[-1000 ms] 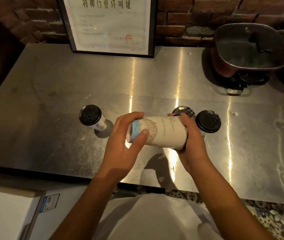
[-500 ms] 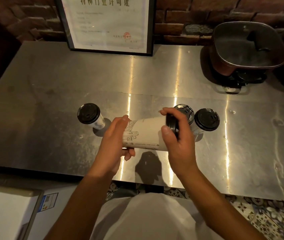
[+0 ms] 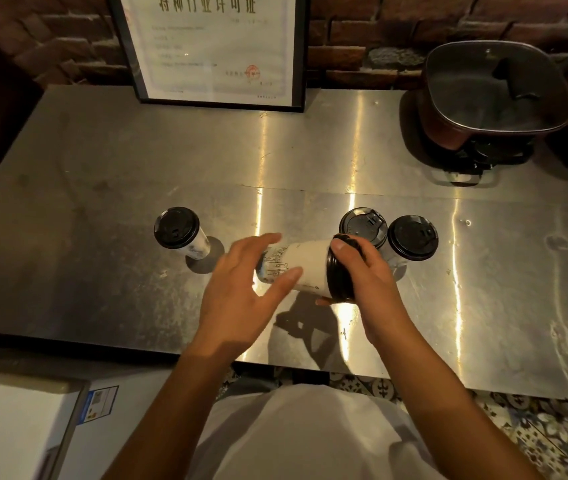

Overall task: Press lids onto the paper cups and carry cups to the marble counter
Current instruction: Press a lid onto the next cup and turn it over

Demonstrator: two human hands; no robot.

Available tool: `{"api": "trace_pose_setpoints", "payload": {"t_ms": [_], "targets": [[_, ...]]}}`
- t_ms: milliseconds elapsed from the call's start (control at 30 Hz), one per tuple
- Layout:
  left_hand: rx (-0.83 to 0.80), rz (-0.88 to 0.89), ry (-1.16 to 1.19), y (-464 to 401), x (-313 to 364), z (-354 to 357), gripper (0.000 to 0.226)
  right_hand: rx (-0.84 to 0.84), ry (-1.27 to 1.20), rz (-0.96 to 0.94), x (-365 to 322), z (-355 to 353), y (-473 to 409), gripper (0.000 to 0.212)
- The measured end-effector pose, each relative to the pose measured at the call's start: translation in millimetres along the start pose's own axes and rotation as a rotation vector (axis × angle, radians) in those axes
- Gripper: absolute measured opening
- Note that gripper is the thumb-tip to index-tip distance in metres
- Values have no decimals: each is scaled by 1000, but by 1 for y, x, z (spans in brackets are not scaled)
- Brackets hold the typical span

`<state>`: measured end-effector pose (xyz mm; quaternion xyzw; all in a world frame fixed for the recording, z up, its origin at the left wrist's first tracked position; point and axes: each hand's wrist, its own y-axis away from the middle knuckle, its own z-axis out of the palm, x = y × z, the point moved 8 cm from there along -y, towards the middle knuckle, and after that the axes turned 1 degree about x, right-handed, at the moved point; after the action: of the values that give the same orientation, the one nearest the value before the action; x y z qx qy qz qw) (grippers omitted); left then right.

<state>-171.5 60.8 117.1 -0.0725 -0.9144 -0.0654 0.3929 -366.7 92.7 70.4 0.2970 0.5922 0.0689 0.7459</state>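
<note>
hands (image 3: pixel 306 282) holding sideways paper cup (image 3: pixel 305 268), steel counter (image 3: pixel 102 188)

Cup (image 3: pixel 305 268) base hidden behind left hand (image 3: pixel 241 289); lid (image 3: pixel 339 275) top under right hand (image 3: pixel 369 275). Certificate (image 3: pixel 209 46) cut by top edge, text blurred.

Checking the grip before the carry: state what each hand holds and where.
The right hand grips the sideways paper cup by its black lid end. The left hand, fingers straight, only touches the cup's base end.

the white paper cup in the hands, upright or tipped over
Tipped on its side: the white paper cup lies roughly level above the steel counter, black lid pointing right, gripped by the right hand.
</note>
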Motion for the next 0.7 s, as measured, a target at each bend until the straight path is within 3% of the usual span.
{"api": "trace_pose_setpoints", "payload": {"t_ms": [67,167,467,633,700], "targets": [[-100,-15,-28,1,-1,11,67,23,51,-14,-2,-1,1,37],[-160,-91,126,3,2,22,75,-20,100,-47,-7,5,7,54],[-76,-216,488,1,-7,7,74,-310,34,-163,-13,16,20,57],[-122,-328,583,4,-13,24,56,-251,344,-246,-9,20,20,60],[-92,-331,555,6,-15,29,67,-227,412,-265,-5,22,21,60]]}}
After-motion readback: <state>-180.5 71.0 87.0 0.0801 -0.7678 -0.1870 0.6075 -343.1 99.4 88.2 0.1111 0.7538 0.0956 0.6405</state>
